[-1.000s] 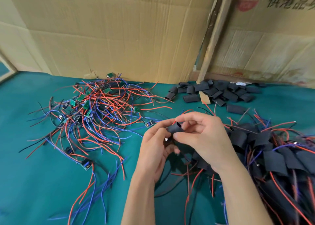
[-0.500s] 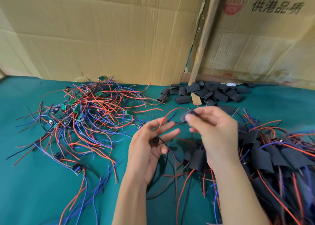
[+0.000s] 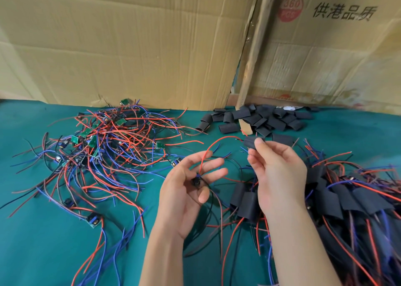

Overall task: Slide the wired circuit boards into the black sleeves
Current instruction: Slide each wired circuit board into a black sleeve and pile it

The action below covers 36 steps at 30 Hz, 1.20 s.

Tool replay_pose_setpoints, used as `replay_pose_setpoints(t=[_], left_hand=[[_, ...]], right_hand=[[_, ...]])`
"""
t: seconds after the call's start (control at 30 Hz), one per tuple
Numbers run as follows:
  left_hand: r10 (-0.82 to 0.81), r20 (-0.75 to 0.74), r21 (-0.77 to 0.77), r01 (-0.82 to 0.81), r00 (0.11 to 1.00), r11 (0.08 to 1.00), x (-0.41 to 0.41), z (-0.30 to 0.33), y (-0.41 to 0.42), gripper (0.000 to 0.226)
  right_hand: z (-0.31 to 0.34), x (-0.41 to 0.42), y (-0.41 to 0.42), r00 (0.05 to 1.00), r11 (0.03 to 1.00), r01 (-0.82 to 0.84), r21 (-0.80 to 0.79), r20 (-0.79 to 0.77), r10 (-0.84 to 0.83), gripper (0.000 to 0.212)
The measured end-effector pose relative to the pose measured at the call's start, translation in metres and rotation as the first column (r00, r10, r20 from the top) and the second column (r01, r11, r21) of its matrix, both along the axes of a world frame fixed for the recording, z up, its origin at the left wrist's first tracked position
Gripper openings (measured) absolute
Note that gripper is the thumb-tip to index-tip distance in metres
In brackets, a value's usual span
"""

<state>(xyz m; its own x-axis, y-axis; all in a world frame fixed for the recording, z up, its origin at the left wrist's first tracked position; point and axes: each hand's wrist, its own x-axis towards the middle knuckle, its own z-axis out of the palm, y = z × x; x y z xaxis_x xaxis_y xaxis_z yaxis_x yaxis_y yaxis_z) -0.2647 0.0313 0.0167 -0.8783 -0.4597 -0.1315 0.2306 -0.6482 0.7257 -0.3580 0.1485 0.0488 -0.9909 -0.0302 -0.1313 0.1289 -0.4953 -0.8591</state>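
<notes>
Left hand [image 3: 186, 190], palm up over the green table cover [image 3: 32, 253], has its fingers spread loosely with the thumb and a lower finger curled to pinch a small wired circuit board [image 3: 196, 180] at mid-palm; a red wire [image 3: 213, 147] arcs from that board up and to the right. Right hand [image 3: 275, 173], just to the right and apart from the left, pinches one black sleeve [image 3: 251, 142] between thumb and fingertips, raised at the far side of the hand; remaining fingers are bent. A tangle of loose wired boards [image 3: 104, 155] lies at left. A heap of empty sleeves [image 3: 260, 118] lies far centre against the cardboard sheets [image 3: 130, 43]. A pile of sleeved boards [image 3: 347, 201] occupies the near right.
</notes>
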Motion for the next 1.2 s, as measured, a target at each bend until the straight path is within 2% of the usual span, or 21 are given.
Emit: replay_pose_setpoints(t=[0.33, 0.5, 0.6, 0.73, 0.83, 0.97, 1.07, 1.2], left_hand=[[-0.060, 0.010, -0.037, 0.060, 0.998, 0.997, 0.0004, -0.0026, -0.0004, 0.046], [-0.109, 0.041, -0.089, 0.113, 0.993, 0.990, 0.0013, -0.0049, -0.0002, 0.046], [-0.155, 0.054, -0.139, 0.161, 0.986, 0.977, 0.0020, -0.0060, 0.0001, 0.047], [-0.225, 0.059, -0.214, 0.233, 0.973, 0.949, 0.0030, -0.0035, 0.0031, 0.051], [-0.234, 0.044, -0.199, 0.238, 0.971, 0.951, 0.0029, -0.0033, 0.0031, 0.054], [-0.247, 0.000, -0.172, 0.243, 0.969, 0.955, 0.0028, -0.0046, 0.0010, 0.061], [-0.251, -0.025, -0.165, 0.243, 0.968, 0.956, 0.0025, -0.0067, 0.0008, 0.060], [-0.278, -0.065, -0.151, 0.266, 0.958, 0.952, 0.0035, -0.0096, 0.0018, 0.058]], right_hand=[[0.0041, 0.0031, -0.0015, 0.966, 0.957, -0.216, -0.195, 0.102, 0.239, 0.008], [0.0057, 0.0028, -0.0018, 0.956, 0.918, -0.249, -0.310, 0.070, 0.283, 0.010], [0.0068, 0.0048, -0.0023, 0.952, 0.917, -0.288, -0.278, 0.022, 0.305, 0.028], [0.0047, 0.0041, -0.0014, 0.946, 0.939, -0.324, -0.112, -0.015, 0.324, 0.030], [0.0033, 0.0043, -0.0002, 0.936, 0.937, -0.350, -0.004, -0.044, 0.350, 0.041], [0.0026, 0.0048, -0.0015, 0.921, 0.923, -0.380, 0.057, -0.073, 0.383, 0.057], [0.0009, 0.0060, -0.0042, 0.923, 0.922, -0.363, 0.136, -0.081, 0.376, 0.060], [-0.0001, 0.0061, -0.0033, 0.935, 0.929, -0.333, 0.159, -0.076, 0.348, 0.057]])
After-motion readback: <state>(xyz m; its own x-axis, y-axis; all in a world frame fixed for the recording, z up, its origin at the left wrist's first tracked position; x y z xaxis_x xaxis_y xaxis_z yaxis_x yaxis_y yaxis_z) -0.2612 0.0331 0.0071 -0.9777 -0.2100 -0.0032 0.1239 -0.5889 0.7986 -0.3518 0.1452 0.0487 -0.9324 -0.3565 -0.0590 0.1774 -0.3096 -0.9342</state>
